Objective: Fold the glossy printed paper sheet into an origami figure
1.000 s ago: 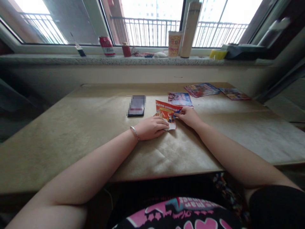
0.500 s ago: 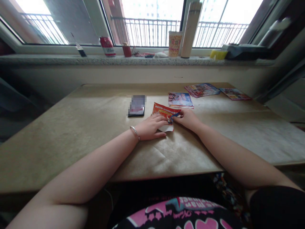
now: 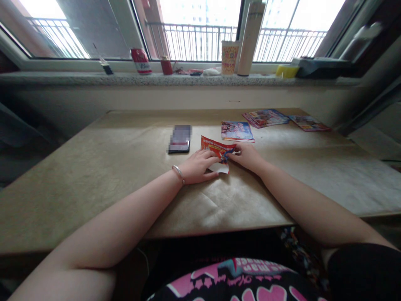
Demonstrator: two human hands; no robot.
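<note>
A red printed leaflet (image 3: 216, 145) lies partly folded on the table, its top edge lifted and a white underside corner showing near me. My left hand (image 3: 200, 165), with a silver bangle at the wrist, rests across it with fingers stretched out, pressing the paper down. At the leaflet's right edge, my right hand (image 3: 246, 155) pinches the curled blue-and-red part between thumb and fingers. Beyond my right hand is a blue-and-red printed leaflet (image 3: 237, 131). To the left of the held leaflet lies a dark phone (image 3: 180, 139) with its screen blurred out.
A pile of leaflets (image 3: 265, 118) and another leaflet pile (image 3: 309, 123) lie at the table's far right. On the windowsill (image 3: 188, 80) stand a red can (image 3: 140, 61), a red bottle (image 3: 166, 65), a patterned paper cup (image 3: 229, 57) and a tall cylinder (image 3: 250, 39).
The leaflet's upper edge has shifted slightly left and tilted up more towards me. Both hands stay nearly in place, and the other things have not moved.
</note>
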